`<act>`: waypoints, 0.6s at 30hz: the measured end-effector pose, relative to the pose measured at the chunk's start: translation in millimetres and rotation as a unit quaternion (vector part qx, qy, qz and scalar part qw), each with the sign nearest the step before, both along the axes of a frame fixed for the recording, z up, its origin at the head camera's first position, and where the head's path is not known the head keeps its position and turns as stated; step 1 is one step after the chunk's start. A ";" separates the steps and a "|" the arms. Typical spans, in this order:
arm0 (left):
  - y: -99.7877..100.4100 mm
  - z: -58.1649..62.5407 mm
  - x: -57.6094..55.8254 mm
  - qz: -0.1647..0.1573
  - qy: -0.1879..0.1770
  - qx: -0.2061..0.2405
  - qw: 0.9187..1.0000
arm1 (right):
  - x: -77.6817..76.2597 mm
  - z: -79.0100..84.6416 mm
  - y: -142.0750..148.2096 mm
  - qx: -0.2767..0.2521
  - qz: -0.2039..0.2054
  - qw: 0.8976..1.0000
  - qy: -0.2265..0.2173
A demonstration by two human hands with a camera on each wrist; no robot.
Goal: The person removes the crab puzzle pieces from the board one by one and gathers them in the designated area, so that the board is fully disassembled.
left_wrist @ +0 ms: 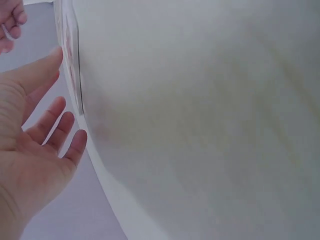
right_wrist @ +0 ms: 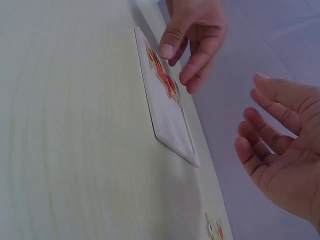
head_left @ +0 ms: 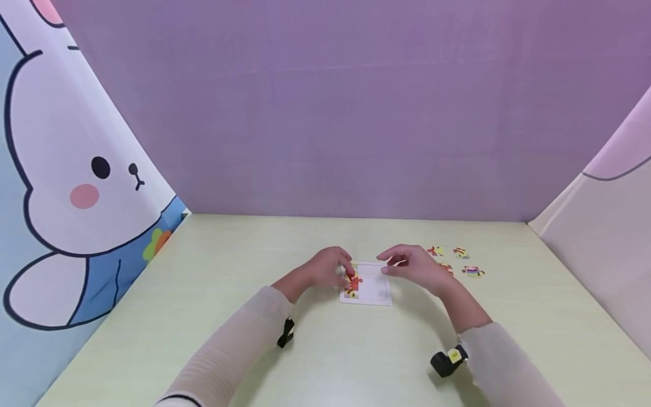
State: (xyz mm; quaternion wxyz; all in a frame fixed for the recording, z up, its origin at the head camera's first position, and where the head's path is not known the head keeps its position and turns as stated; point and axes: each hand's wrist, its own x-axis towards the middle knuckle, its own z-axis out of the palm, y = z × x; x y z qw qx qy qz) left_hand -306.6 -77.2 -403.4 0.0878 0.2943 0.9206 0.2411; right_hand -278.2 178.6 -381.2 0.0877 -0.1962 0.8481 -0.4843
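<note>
A flat white puzzle tray [head_left: 375,285] lies on the table, with joined red and yellow puzzle pieces [head_left: 352,286] along its left side. Over that side hovers my left hand [head_left: 328,268], fingers loosely bent and holding nothing. My right hand [head_left: 414,264] is above the tray's far right corner, its thumb and fingers apart with nothing between them. In the right wrist view both the left hand [right_wrist: 197,42] and the right hand [right_wrist: 287,145] are off the tray [right_wrist: 167,112]. The left wrist view shows the tray [left_wrist: 75,60] nearly edge-on.
Several loose puzzle pieces lie right of the tray, among them a striped piece [head_left: 473,271] and a yellow one [head_left: 460,252]; one is partly behind the right hand. A purple backdrop [head_left: 356,113] rises at the table's far edge. A rabbit-print cloth [head_left: 61,130] hangs at left.
</note>
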 end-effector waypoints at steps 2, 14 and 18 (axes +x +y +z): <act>-0.8 1.4 -2.5 0.008 0.007 0.001 1.000 | -1.9 -0.5 -7.0 0.015 0.009 1.000 -0.015; 1.2 -0.9 -10.5 0.071 -0.049 0.008 0.996 | -16.8 -20.0 -44.3 0.077 0.008 0.997 -0.027; 1.2 -3.4 -11.9 0.079 -0.056 0.008 0.995 | -18.5 -25.7 -54.2 0.100 -0.010 0.995 -0.025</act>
